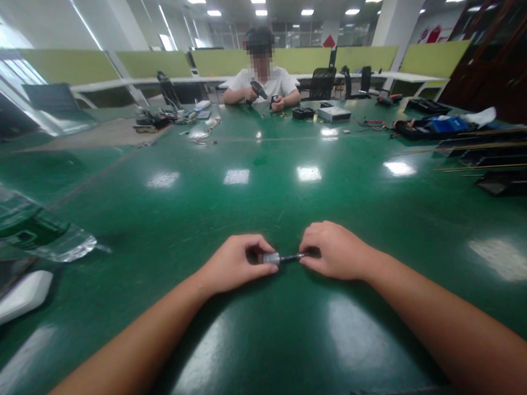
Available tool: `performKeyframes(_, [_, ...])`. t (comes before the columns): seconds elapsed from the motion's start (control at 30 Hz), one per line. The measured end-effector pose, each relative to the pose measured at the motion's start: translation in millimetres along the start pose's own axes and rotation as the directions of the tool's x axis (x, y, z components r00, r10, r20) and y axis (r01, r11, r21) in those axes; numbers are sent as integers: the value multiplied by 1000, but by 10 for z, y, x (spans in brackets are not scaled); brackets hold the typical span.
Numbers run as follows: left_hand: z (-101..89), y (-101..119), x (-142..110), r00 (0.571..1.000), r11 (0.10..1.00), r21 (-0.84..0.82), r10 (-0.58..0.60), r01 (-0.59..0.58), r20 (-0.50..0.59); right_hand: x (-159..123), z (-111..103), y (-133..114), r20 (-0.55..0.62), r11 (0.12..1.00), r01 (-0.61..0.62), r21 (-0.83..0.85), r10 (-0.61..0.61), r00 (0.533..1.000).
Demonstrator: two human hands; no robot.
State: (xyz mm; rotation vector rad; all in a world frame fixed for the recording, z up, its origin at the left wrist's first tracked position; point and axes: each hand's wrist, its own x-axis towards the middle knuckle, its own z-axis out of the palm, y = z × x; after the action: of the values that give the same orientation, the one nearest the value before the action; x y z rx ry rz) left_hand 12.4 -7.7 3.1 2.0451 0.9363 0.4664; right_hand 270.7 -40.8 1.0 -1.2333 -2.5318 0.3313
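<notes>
Two bare hands meet at the near middle of the green surface, and between them lies one small rod-shaped part, silver at its left end and dark at its right. The left hand has its grip closed on the silver end, thumb and fingers pinched around it; the right hand has its grip closed on the dark end in the same way. The part lies level, low over the surface; whether it touches the surface cannot be told. Both forearms run back toward the near edge. At the near left lies one clear plastic bottle on its side, and just nearer than it one white flat object. At the far side sits one other person in a white shirt, with one dark tool held in one hand and a small item in the other. Near that person stands one grey box. At the far right lies one blue pack among dark trays, with several thin rods stretched nearer than it.
</notes>
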Motion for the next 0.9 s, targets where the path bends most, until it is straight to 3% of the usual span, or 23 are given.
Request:
performKeyframes(0.3, [3, -7, 3, 1000, 1000, 2, -15, 15, -2, -23, -75, 40, 42, 1000, -22, -17, 23, 999])
performKeyframes(0.6, [4, -8, 12, 1000, 1000, 13, -5, 5, -8, -68, -181, 290, 60, 998, -53, 30, 51, 997])
performKeyframes(0.9, [24, -15, 13, 1000, 1000, 7, 6, -6, -8, 13, -13, 85, 5, 998, 19, 59, -19, 1000])
